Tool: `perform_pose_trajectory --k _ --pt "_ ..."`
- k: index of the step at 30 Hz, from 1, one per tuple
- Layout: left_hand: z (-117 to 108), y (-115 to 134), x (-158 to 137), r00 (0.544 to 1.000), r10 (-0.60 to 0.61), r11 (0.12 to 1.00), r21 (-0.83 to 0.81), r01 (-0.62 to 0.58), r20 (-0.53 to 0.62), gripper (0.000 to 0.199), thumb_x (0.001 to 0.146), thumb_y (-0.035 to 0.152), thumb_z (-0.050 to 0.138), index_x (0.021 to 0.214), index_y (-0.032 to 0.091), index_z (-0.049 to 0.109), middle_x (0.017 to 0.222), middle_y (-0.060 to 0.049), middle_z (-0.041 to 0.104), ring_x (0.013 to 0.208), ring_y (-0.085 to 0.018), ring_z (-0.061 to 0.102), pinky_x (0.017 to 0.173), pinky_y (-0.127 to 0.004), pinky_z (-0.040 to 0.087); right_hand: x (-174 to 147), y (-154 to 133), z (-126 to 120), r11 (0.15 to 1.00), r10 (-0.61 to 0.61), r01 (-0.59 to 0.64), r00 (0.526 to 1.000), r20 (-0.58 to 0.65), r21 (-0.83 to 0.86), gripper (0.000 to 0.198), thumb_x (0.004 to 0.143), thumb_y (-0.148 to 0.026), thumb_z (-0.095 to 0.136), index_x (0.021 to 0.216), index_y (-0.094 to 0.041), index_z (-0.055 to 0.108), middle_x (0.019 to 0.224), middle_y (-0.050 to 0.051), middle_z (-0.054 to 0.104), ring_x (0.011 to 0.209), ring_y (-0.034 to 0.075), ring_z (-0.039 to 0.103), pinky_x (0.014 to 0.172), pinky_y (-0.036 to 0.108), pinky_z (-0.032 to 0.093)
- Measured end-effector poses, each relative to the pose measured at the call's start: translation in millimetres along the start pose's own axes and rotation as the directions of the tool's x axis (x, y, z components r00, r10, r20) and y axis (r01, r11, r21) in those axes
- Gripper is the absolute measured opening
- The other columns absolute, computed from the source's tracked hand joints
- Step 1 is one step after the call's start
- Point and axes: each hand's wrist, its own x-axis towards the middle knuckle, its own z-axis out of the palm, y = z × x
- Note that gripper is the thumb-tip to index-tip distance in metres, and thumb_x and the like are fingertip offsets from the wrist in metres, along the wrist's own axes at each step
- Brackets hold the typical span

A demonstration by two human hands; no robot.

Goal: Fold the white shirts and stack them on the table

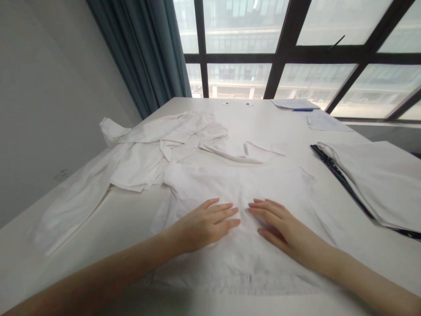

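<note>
A white cloth garment (210, 267) lies spread out on the white table in front of me, lightly creased down its middle. My left hand (210, 221) rests on it, palm down, with fingers stretched out toward the right. Facing it, my right hand (278, 221) lies on the same cloth, its fingers extended and pointing left. A small gap separates the fingertips of the two hands. Beyond the garment's upper edge is a thin white strap (230, 154) of cloth. The kind of garment cannot be made out.
A crumpled white garment (138, 164) lies to the left. On the right, folded white cloth (381, 180) sits on something black (345, 184). Papers (294, 104) and a blue pen (302, 110) are at the table's far end, near the window. A blue curtain (148, 48) hangs behind.
</note>
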Motion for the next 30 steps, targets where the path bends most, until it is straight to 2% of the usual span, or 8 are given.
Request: perform_pose_trajectory --k 4,8,11,15,18,24,27,30 --pt "-9.2 6.8 -4.2 0.997 -0.018 0.998 -0.065 0.023 0.078 0.044 0.099 0.035 0.049 0.142 0.023 0.047 0.149 -0.010 0.047 0.140 -0.025 0.039 0.117 -0.045 0.024 -4.4 -6.7 3.3 0.995 -0.085 0.088 0.995 0.058 -0.049 0.054 0.096 -0.051 0.049 0.144 -0.028 0.044 0.152 0.006 0.043 0.144 0.026 0.030 0.117 0.055 0.026" --pt "-16.8 10.7 -11.8 0.986 -0.019 0.991 -0.129 0.041 0.166 0.064 0.089 0.060 0.055 0.147 0.040 0.037 0.161 -0.011 0.023 0.145 -0.038 0.025 0.114 -0.059 0.021 -10.8 1.5 -2.0 0.990 -0.127 0.134 0.982 0.142 -0.043 0.079 0.086 -0.068 0.051 0.152 -0.030 0.031 0.157 0.008 0.033 0.147 0.032 0.021 0.115 0.061 0.022" --pt "-18.7 9.9 -18.8 0.980 0.020 0.986 -0.168 0.014 0.198 0.060 0.089 0.064 0.053 0.145 0.048 0.038 0.163 -0.009 0.014 0.145 -0.042 0.022 0.112 -0.063 0.021 -15.5 6.3 -6.2 0.989 -0.138 0.146 0.973 0.185 -0.032 0.092 0.079 -0.075 0.052 0.155 -0.032 0.023 0.160 0.009 0.027 0.147 0.036 0.018 0.114 0.065 0.020" --pt "-23.2 8.6 -26.3 0.978 0.067 0.980 -0.200 -0.028 0.195 0.051 0.091 0.059 0.053 0.140 0.049 0.044 0.162 -0.007 0.018 0.145 -0.040 0.025 0.113 -0.061 0.020 -21.4 8.7 -7.7 0.992 -0.121 0.127 0.974 0.191 -0.019 0.096 0.077 -0.076 0.056 0.155 -0.033 0.021 0.159 0.010 0.027 0.146 0.037 0.019 0.114 0.066 0.019" --pt "-27.4 10.3 -28.7 0.974 0.076 0.978 -0.205 -0.031 0.213 0.046 0.092 0.054 0.054 0.138 0.048 0.047 0.161 -0.007 0.024 0.145 -0.038 0.027 0.114 -0.060 0.020 -25.5 10.1 -6.7 0.995 -0.103 0.103 0.984 0.148 0.009 0.089 0.078 -0.071 0.060 0.153 -0.035 0.029 0.157 0.008 0.033 0.146 0.035 0.023 0.114 0.064 0.020" --pt "-32.6 22.7 -28.2 0.975 0.082 0.977 -0.209 -0.037 0.209 0.047 0.094 0.029 0.053 0.139 0.040 0.048 0.158 -0.002 0.032 0.144 -0.027 0.033 0.120 -0.051 0.015 -26.9 9.5 -6.1 0.996 0.022 -0.028 0.997 0.074 0.089 0.047 0.096 -0.044 0.052 0.142 -0.036 0.048 0.147 0.003 0.050 0.142 0.027 0.035 0.115 0.059 0.025" --pt "-34.0 29.4 -27.3 0.961 0.060 0.982 -0.187 -0.009 0.268 0.056 0.090 0.019 0.052 0.142 0.036 0.044 0.157 -0.003 0.035 0.145 -0.027 0.031 0.120 -0.051 0.015 -25.3 6.8 -7.3 0.994 0.049 -0.055 0.996 0.072 0.094 0.042 0.097 -0.041 0.050 0.139 -0.035 0.052 0.145 0.003 0.052 0.141 0.026 0.036 0.116 0.058 0.025" --pt "-33.2 32.5 -27.5 0.959 0.062 0.980 -0.200 -0.006 0.278 0.059 0.089 0.018 0.052 0.143 0.041 0.042 0.159 -0.004 0.030 0.146 -0.030 0.026 0.118 -0.055 0.017 -25.0 4.3 -7.6 0.996 0.046 -0.050 0.997 0.060 0.073 0.041 0.098 -0.040 0.050 0.138 -0.034 0.053 0.145 0.003 0.053 0.141 0.025 0.036 0.116 0.058 0.026"
